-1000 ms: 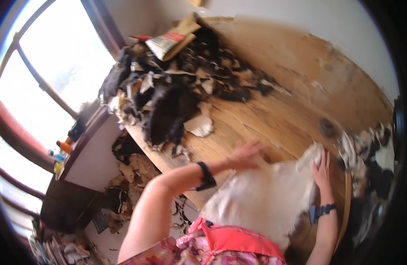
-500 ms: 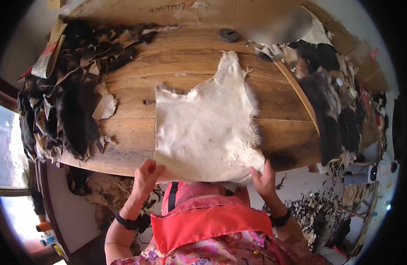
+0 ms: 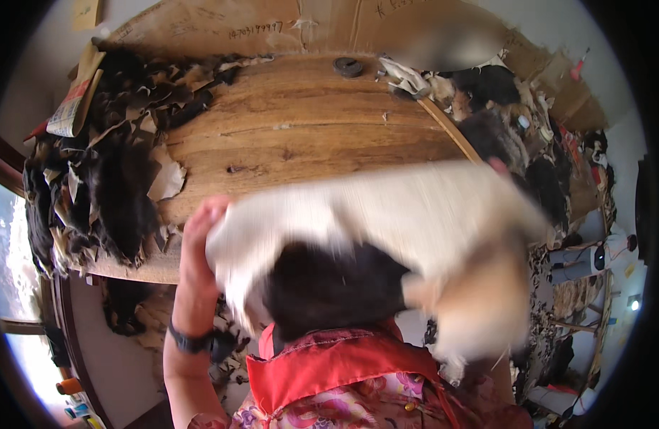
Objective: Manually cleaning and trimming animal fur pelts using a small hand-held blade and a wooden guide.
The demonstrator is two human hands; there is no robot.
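A pale fur pelt (image 3: 387,207) hangs lifted in front of me, smeared by motion. Its upper face is creamy white skin; a black patch and a tan, furry part show along its lower side. My left hand (image 3: 203,225) grips the pelt's left end, fingers closed at the edge. Most of my right hand (image 3: 498,166) is hidden behind the pelt; only a bit of its fingers shows at the upper right edge, where it holds on. The pelt covers the near right part of the wooden table (image 3: 272,136).
Dark fur pieces (image 3: 119,186) are heaped on the table's left side, and more fur scraps (image 3: 501,129) on its right. A wooden stick (image 3: 447,129) lies beside the right heap. A round dark object (image 3: 347,67) sits at the back, before a cardboard sheet (image 3: 222,25).
The pelt, flat on the table half a second ago, has been raised and swung up toward me, so its black and tan parts now show. Both hands have moved up and apart with it.
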